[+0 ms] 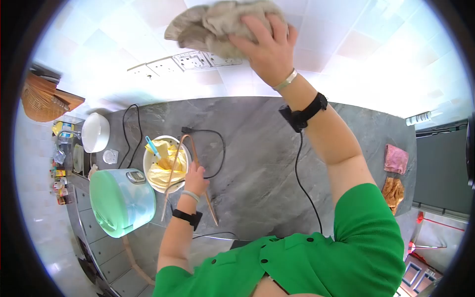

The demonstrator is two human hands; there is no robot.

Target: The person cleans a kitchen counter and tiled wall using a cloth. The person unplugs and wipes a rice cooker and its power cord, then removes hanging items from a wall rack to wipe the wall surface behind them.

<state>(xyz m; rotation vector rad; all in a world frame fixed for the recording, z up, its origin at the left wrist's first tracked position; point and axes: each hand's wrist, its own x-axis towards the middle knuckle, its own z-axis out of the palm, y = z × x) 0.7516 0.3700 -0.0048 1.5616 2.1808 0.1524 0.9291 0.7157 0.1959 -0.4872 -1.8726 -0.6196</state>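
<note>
Against the tiled wall at the top, my right hand (269, 47) presses a grey-beige cloth (217, 27), its fingers spread over it. The cloth lies just above a row of wall sockets (190, 60). Lower left, my left hand (196, 179) is closed by the right rim of a white bowl (187, 148). Yellow material (163, 171) and a light blue handle (152, 146) are in this bowl. A bent brown strip (208, 200) passes over the bowl and by my left hand; whether the fingers grip the strip or the rim is hard to see.
A green-lidded rice cooker (116, 200) stands left of the bowl, a white basin (95, 132) behind it. Black cables (223, 148) run over the grey counter (257, 173). Pink (396, 159) and brown (393, 193) cloths lie at the right end. A woven basket (42, 101) is far left.
</note>
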